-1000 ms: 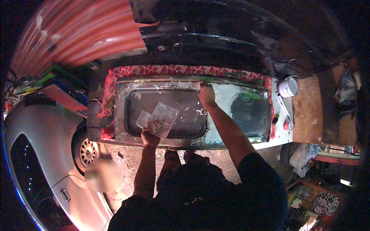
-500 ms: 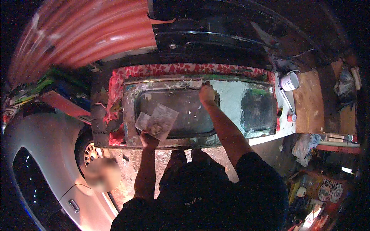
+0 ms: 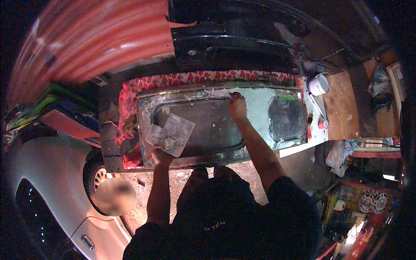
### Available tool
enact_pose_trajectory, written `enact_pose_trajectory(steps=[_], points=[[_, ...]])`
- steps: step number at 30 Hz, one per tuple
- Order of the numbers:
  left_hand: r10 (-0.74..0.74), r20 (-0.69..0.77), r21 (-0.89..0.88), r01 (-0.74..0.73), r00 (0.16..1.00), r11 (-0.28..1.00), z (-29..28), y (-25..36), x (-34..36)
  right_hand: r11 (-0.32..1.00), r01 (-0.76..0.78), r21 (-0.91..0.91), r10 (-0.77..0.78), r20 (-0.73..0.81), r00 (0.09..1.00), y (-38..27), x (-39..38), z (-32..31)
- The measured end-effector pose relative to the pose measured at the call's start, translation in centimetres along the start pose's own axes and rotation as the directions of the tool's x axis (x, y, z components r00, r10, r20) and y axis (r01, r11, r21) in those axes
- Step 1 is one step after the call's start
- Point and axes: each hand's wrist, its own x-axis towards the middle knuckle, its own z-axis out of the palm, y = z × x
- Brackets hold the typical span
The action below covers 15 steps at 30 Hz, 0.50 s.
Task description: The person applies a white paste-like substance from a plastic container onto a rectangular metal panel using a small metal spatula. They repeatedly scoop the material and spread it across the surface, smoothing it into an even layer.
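A worn metal panel (image 3: 203, 152) with a dark recessed middle lies before me on a red-and-white patterned cloth (image 3: 203, 77). Smooth white filler (image 3: 259, 113) covers a band right of its middle. Over the panel's left part, my left hand (image 3: 162, 157) grips a flat, squarish, pale board (image 3: 180, 130) with a lump of putty-like paste (image 3: 170, 144) on it. My right hand (image 3: 237, 108) is closed at the upper left edge of the white band, against the panel's far side. What its fingers hold is too small and dark to make out.
A white bucket (image 3: 319, 85) and a small red-and-white can (image 3: 322, 124) stand right of the panel. Close on the left is a silver car (image 3: 56, 173). Red corrugated sheet (image 3: 108, 34) and a dark vehicle body (image 3: 242, 43) lie beyond. Plastic bags (image 3: 340, 156) hang at right.
My right hand has slid a little to the right along the panel's far edge. My left hand keeps the board over the panel's left part. The whole view has tilted slightly.
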Motion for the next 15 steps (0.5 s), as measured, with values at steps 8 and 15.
enact_pose_trajectory(steps=[8, 15], points=[[0.057, 0.144, 0.056, -0.066, 0.988, 0.996, 3.5, -0.5, -0.5, 0.937, 0.261, -0.234, -0.241, 0.112, 0.964, 3.8, 2.6, 5.2], [0.007, -0.001, 0.053, -0.007, 1.000, 0.999, 1.0, -0.3, 0.4, 0.882, 0.330, -0.337, -0.236, 0.291, 0.927, 5.0, 1.5, 7.0]])
